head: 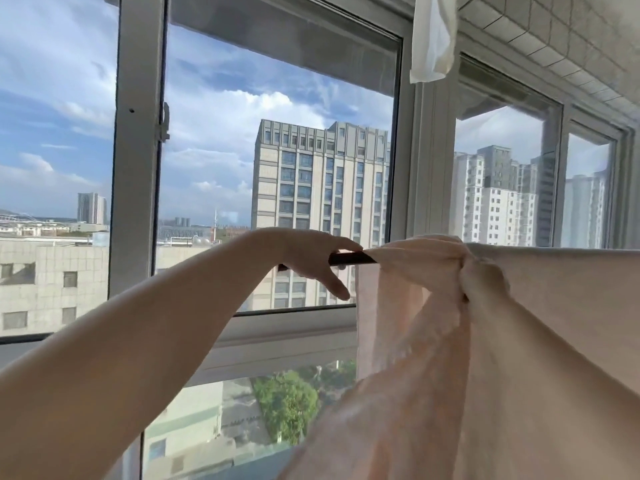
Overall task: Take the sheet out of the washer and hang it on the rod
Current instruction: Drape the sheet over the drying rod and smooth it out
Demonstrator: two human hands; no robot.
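A pale pink sheet [554, 306] hangs over a dark rod [349, 259] in front of the window and covers the rod from the middle to the right edge. Its left end is bunched into a knot of folds, and a loose strip falls from there toward the bottom right. My left hand [311, 258] reaches in from the lower left and rests on the bare stretch of rod. Its fingers lie straight along the top, the index tip touches the sheet's edge, and the thumb points down below the rod. My right hand does not show; the sheet covers the lower right.
Just behind the rod stand tall windows with grey frames [138, 168], with city buildings outside. A white cloth [433, 39] hangs from above at the top right. A tiled ceiling runs along the upper right.
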